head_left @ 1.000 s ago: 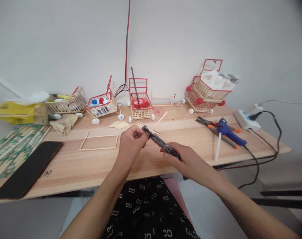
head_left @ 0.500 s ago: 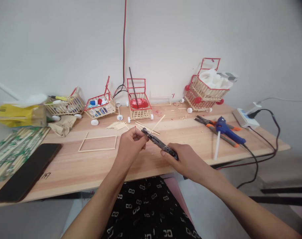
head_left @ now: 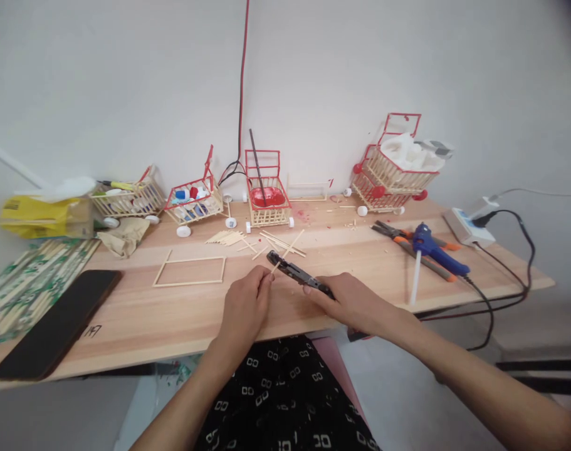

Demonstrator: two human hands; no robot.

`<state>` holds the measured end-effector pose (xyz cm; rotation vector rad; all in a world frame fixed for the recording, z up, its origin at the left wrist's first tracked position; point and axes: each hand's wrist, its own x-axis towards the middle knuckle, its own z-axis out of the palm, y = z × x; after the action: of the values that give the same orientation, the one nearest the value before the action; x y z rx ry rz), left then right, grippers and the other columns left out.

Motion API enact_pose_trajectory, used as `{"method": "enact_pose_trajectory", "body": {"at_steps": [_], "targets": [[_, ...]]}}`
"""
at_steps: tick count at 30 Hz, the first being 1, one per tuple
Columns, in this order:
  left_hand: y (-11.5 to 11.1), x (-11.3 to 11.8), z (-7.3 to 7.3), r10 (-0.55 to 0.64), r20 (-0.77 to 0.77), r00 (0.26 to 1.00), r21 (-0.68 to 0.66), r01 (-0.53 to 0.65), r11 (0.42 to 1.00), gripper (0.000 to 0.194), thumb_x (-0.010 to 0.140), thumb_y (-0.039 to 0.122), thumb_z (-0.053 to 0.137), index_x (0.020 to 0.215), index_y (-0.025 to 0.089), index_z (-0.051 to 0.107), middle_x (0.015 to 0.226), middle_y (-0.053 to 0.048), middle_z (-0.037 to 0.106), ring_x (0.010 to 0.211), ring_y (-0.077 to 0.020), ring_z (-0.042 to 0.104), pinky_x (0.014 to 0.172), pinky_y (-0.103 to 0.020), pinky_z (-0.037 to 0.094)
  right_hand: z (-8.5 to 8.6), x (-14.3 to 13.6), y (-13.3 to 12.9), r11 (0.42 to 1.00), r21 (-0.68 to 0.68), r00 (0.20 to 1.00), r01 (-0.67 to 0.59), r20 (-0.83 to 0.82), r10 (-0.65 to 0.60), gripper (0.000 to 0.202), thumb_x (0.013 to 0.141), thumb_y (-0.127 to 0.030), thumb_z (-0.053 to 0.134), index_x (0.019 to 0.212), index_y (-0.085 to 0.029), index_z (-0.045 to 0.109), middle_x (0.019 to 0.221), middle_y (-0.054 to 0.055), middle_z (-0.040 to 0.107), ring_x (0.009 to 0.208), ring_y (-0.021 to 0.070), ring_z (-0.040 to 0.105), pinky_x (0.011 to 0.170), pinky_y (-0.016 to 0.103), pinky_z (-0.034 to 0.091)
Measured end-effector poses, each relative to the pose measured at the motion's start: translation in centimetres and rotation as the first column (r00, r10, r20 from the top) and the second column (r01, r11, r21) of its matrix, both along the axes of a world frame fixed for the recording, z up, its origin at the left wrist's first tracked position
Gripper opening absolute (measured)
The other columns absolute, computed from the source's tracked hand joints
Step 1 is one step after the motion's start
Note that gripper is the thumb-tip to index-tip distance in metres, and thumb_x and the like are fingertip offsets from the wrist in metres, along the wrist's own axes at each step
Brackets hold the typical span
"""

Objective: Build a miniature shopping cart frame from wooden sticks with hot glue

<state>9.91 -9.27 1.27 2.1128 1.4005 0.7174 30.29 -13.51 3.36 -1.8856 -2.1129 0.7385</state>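
Near the front of the table, my right hand [head_left: 344, 297] is wrapped round a dark metal hand tool [head_left: 297, 274], which looks like a plier-type cutter. Its head points left and away from me. My left hand [head_left: 248, 300] pinches a thin wooden stick [head_left: 276, 267], whose far end meets the tool's head. Just beyond the tool lie several loose sticks [head_left: 285, 243] and a small pile of short cut pieces [head_left: 225, 237]. A rectangular stick frame [head_left: 190, 282] rests flat to the left of my left hand.
Along the wall stand small stick carts, among them a red-trimmed cart [head_left: 268, 216] and a double-basket cart [head_left: 388, 181]. A blue glue gun [head_left: 435, 250], orange-handled pliers [head_left: 414, 255] and a power strip [head_left: 468, 227] are at right. A phone [head_left: 57, 322] and wrapped chopsticks [head_left: 26, 288] lie left.
My left hand has drawn down and back toward me, and the stick between it and the tool now shows. The tool stays in my right hand. The view has shifted slightly.
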Motion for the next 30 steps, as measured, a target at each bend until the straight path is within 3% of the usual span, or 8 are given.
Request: {"method": "enact_pose_trajectory", "body": {"at_steps": [5, 11, 18, 23, 30], "targets": [[-0.4, -0.1, -1.0, 0.044, -0.211, 0.976, 0.029, -0.039, 0.999, 0.028, 0.095, 0.028, 0.031, 0.092, 0.020, 0.058, 0.076, -0.006, 0.069, 0.073, -0.0230, 0.064, 0.063, -0.029, 0.036, 0.3, 0.0, 0.9, 0.996, -0.074, 0.999, -0.049, 0.003, 0.050, 0.053, 0.090, -0.059, 0.035, 0.067, -0.017, 0.057, 0.062, 0.006, 0.062, 0.055, 0.0157, 0.052, 0.052, 0.027, 0.032], [-0.7, 0.3, -1.7, 0.082, -0.364, 0.928, 0.061, -0.064, 0.996, 0.029, 0.096, 0.028, 0.030, 0.101, 0.021, 0.057, 0.079, -0.008, 0.071, 0.073, -0.0234, 0.067, 0.059, -0.029, 0.036, 0.4, -0.1, 1.7, 0.981, -0.190, 0.999, -0.027, -0.036, 0.020, 0.055, 0.085, -0.066, 0.043, 0.066, -0.016, 0.056, 0.058, 0.006, 0.061, 0.049, 0.0134, 0.050, 0.050, 0.026, 0.036], [-0.8, 0.2, -2.3, 0.095, -0.422, 0.902, 0.106, -0.055, 0.993, 0.034, 0.097, 0.029, 0.025, 0.108, 0.019, 0.056, 0.077, -0.011, 0.070, 0.071, -0.0252, 0.069, 0.056, -0.029, 0.038, 1.0, -0.9, 2.3, 0.974, -0.220, 0.995, -0.050, 0.072, 0.067, 0.056, 0.086, -0.066, 0.041, 0.066, -0.015, 0.056, 0.052, 0.004, 0.053, 0.044, 0.0120, 0.045, 0.043, 0.026, 0.031], [-0.8, 0.1, -2.4, 0.099, -0.446, 0.890, 0.123, -0.049, 0.991, 0.034, 0.097, 0.028, 0.026, 0.115, 0.018, 0.053, 0.073, -0.011, 0.070, 0.069, -0.0251, 0.069, 0.054, -0.028, 0.038, 1.7, -1.0, 2.7, 0.942, -0.335, 0.999, -0.019, 0.034, 0.032, 0.057, 0.083, -0.069, 0.042, 0.072, -0.015, 0.057, 0.050, 0.003, 0.055, 0.042, 0.0133, 0.050, 0.043, 0.025, 0.037], [-0.9, 0.1, -2.6, 0.093, -0.449, 0.889, 0.134, -0.037, 0.990, 0.034, 0.098, 0.029, 0.024, 0.115, 0.019, 0.052, 0.075, -0.010, 0.070, 0.068, -0.0256, 0.069, 0.053, -0.029, 0.038, 2.3, -0.7, 3.2, 0.910, -0.410, 0.997, -0.064, 0.019, 0.079, 0.064, 0.080, -0.075, 0.038, 0.059, -0.016, 0.053, 0.053, 0.007, 0.061, 0.043, 0.0136, 0.054, 0.047, 0.026, 0.043]]}}
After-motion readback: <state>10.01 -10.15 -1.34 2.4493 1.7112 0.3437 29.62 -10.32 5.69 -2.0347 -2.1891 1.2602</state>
